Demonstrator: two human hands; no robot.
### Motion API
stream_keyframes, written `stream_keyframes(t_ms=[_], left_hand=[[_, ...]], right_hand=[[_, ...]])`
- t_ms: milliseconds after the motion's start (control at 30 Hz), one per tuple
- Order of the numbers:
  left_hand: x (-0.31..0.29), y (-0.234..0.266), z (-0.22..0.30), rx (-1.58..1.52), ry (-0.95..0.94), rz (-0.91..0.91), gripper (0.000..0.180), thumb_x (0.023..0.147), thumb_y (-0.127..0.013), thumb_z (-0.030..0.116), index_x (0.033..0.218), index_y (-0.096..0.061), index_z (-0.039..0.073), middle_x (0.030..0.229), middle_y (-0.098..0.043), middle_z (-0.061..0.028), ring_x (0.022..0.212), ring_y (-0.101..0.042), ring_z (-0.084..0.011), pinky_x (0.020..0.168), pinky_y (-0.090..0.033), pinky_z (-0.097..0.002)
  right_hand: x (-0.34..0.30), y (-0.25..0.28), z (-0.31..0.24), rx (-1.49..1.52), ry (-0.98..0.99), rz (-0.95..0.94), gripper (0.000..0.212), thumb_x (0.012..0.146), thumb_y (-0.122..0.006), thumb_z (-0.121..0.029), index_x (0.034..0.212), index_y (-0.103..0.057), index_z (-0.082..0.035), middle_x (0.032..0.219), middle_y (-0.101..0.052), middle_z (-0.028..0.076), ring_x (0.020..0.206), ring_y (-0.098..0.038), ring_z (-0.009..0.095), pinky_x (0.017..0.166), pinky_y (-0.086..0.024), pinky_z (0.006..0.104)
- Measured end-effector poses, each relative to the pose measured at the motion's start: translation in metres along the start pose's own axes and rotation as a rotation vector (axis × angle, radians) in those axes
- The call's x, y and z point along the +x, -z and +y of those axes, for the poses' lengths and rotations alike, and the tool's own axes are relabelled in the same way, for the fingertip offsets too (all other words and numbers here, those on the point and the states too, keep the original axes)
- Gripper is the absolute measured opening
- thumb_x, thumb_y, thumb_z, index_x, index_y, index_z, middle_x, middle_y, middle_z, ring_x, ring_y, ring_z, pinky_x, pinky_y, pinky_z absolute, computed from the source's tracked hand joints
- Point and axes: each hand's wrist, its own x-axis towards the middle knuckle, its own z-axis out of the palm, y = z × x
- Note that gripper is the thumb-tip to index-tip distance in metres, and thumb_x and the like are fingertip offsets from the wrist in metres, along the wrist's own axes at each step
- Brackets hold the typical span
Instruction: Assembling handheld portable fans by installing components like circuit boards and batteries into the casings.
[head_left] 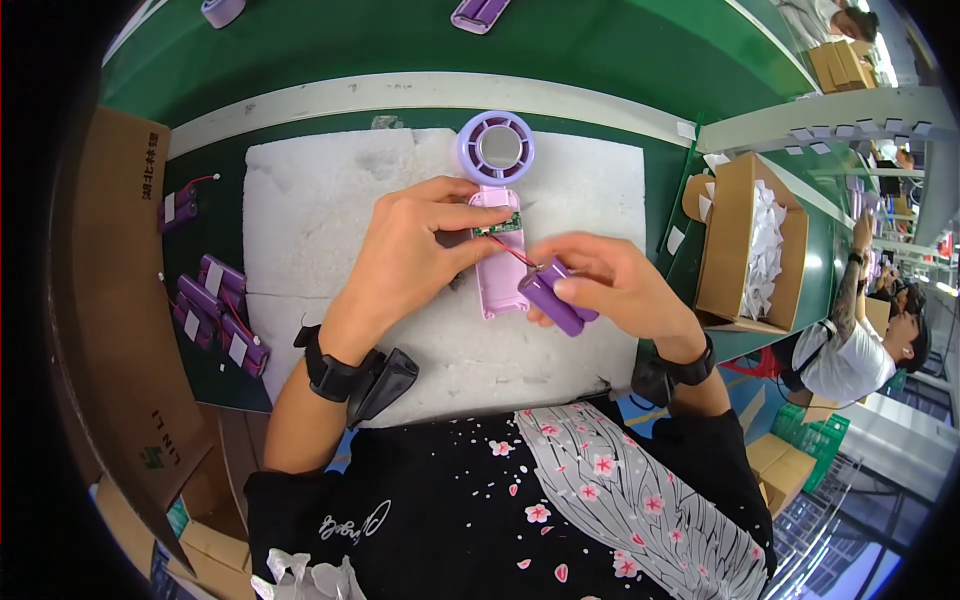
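A purple hand-held fan shell (495, 150) lies open on a white foam pad (310, 200), its round head pointing away from me. My left hand (410, 250) presses on the fan's handle, fingertips by the small green circuit board (499, 224). My right hand (610, 285) grips a purple twin-cell battery pack (553, 297) just right of the handle. A red wire (512, 253) runs from the board to the pack.
Several purple battery packs (220, 315) lie on the green bench at left, beside a cardboard wall (120, 300). A cardboard box with white packing (750, 240) stands at right. More purple parts (480, 12) sit on the far conveyor. Another person (860, 340) works at right.
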Motion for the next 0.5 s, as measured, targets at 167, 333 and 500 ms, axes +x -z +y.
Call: stream_keyframes(t_ms=[167,333,500], left_hand=[[0.001,-0.003,0.0,0.041,-0.055,0.018,0.03,0.069,-0.076,0.006,0.099,-0.074,0.009,0.102,-0.068,-0.0147,0.083,-0.068,-0.0266,0.072,-0.055,-0.0318],[0.0,-0.006,0.0,0.064,-0.087,0.037,0.029,0.071,-0.075,0.006,0.099,-0.074,0.008,0.1,-0.068,-0.0146,0.08,-0.068,-0.0277,0.071,-0.055,-0.0321],[-0.001,-0.007,0.0,0.1,-0.146,0.05,0.028,0.073,-0.073,0.005,0.101,-0.072,0.007,0.1,-0.068,-0.0138,0.079,-0.067,-0.0288,0.07,-0.055,-0.0333]], right_hand=[[-0.012,-0.011,0.003,0.253,0.21,-0.115,0.067,0.073,-0.073,0.002,0.133,-0.043,0.001,0.116,-0.053,0.016,0.106,-0.058,0.021,0.086,-0.052,0.0322],[-0.011,-0.007,0.001,-0.077,0.264,-0.044,0.078,0.067,-0.078,-0.002,0.136,-0.041,-0.002,0.124,-0.049,0.014,0.107,-0.057,0.022,0.088,-0.049,0.0333],[-0.009,-0.001,-0.004,-0.691,0.466,0.064,0.079,0.059,-0.083,-0.006,0.13,-0.049,-0.005,0.125,-0.051,0.01,0.108,-0.055,0.022,0.088,-0.047,0.0335]])
